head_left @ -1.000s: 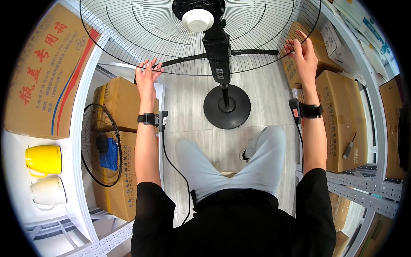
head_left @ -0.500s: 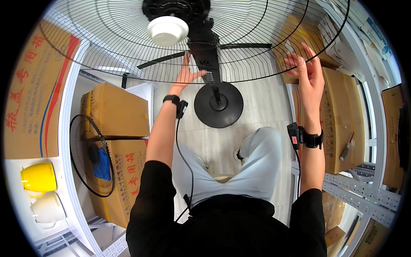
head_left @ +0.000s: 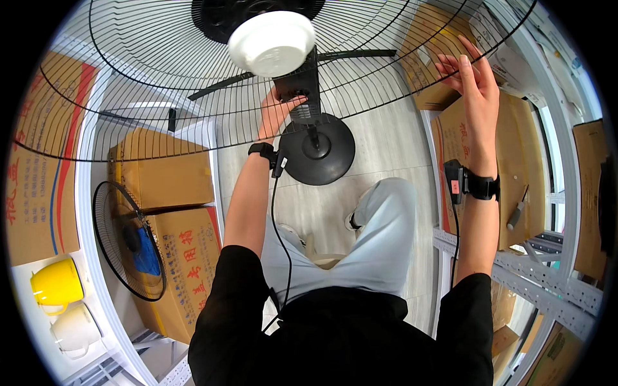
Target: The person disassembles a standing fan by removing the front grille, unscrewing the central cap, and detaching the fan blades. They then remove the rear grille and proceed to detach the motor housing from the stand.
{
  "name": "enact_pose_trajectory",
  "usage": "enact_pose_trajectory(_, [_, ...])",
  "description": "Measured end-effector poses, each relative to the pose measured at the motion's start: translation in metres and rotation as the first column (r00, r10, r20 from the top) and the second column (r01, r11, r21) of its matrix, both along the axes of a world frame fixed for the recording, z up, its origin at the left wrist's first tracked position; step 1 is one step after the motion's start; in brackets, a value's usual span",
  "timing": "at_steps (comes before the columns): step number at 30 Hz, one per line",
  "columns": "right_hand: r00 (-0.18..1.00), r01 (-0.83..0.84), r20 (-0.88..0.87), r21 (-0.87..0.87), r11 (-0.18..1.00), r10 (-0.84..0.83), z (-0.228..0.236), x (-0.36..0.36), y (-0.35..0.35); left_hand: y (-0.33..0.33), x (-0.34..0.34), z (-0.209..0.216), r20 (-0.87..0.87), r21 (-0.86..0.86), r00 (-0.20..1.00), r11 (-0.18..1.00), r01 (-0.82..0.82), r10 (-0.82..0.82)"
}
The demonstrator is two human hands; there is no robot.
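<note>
A black pedestal fan stands in front of me, its round foot (head_left: 317, 149) on the floor and its wide wire guard (head_left: 161, 83) spanning the top of the view. At the guard's middle is a white round cap-like part (head_left: 271, 44). My left hand (head_left: 277, 116) is at the fan's black post (head_left: 305, 83), seen through the guard wires; a digit lies across its front, and the other fingers are partly hidden. My right hand (head_left: 475, 80) is raised at the guard's right edge, fingers loosely curved and apart, holding nothing I can see.
A smaller wire guard with a blue patch (head_left: 129, 241) leans by cardboard boxes (head_left: 183, 257) at left. Yellow (head_left: 58, 283) and white (head_left: 76, 328) mugs sit on the left shelf. At right, a grey-handled tool (head_left: 517, 209) lies on a box (head_left: 531, 154) beside metal racking.
My left hand has closed in on the fan's post from open, spread fingers. The guard and white part now appear larger and closer. My right hand has shifted slightly up and right.
</note>
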State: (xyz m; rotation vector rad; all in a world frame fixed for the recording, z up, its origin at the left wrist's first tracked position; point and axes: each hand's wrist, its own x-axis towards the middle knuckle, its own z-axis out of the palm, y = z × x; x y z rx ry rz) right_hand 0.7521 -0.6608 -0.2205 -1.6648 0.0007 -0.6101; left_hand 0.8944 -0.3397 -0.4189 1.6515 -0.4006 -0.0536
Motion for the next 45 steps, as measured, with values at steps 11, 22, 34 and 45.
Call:
enact_pose_trajectory(11, [1.000,-0.003,-0.019,-0.018,1.000,0.003,0.015,-0.013,-0.014,-0.010,-0.032,-0.024,0.247,0.090,0.933,0.952,-0.292,0.262])
enact_pose_trajectory(22, [0.855,0.517,0.239,-0.335,0.788,-0.460,0.016,-0.048,0.032,0.015,-0.059,-0.051,0.459,0.434,0.859,0.787,-0.439,0.226])
enact_pose_trajectory(34, [0.783,0.495,0.621,-0.649,0.577,0.027,0.067,-0.060,0.190,0.052,-0.242,0.255,0.536,0.496,0.745,0.862,0.102,-0.396])
enact_pose_trajectory(45, [0.783,0.497,0.616,-0.543,0.677,-0.081,0.068,-0.070,0.205,0.173,-0.174,0.332,0.796,-0.023,0.405,0.692,-0.722,0.449])
